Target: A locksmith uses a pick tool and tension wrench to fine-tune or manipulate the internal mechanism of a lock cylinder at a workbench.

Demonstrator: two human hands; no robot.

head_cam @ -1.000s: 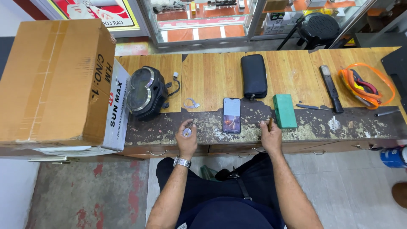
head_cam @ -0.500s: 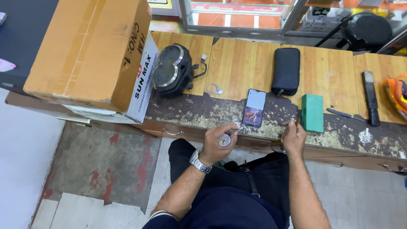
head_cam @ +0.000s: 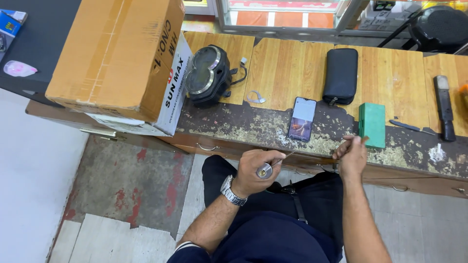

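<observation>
Head view, looking down over a seated lap at a worn wooden workbench (head_cam: pixel 292 68).

Left hand (head_cam: pixel 253 170) clenched around a small round metal part (head_cam: pixel 264 171), held just off the bench's front edge, above the lap. Right hand (head_cam: pixel 352 155) closed on the wooden handle of a thin tool (head_cam: pixel 312 157), its slender shaft running leftward and meeting the part. Seemingly mid-work: tool tip set at or into the part, probing or picking; whether the tip is actually inside cannot be told. Likely call for the next move: a steady left grip and small, fine motion at the right wrist rather than any large travel.

Edges and room: bench edge just beyond both hands, chipped and flaking, with drawer pulls below it. Phone (head_cam: pixel 302 118) lying flat near the edge, between the two hands and a little farther in. Green block (head_cam: pixel 372 124) just beside the right hand, nearly touching. Black pouch (head_cam: pixel 340 75) farther back, gauge cluster (head_cam: pixel 207 75) to the left, next to a big cardboard box (head_cam: pixel 114 53) overhanging the bench end. Dark-handled tool (head_cam: pixel 443 107) well off to the right. Open space mostly over the lap and toward the floor on the left; tight on the right side.
</observation>
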